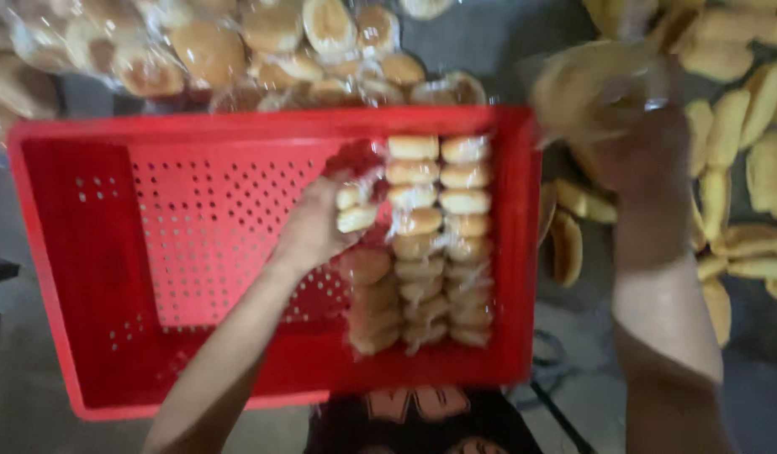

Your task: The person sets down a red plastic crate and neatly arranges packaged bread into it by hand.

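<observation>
Inside red crate (86, 252), my left hand (309, 231) clamps a bun pack (355, 208); right hand (645, 151) grips another bun bag (594, 88), blurred, could slip off.

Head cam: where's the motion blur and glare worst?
Head view: right hand and its bagged buns smear most; left hand in the red crate softer; glare on plastic-wrapped buns up top; stacked rows fairly readable.
</observation>
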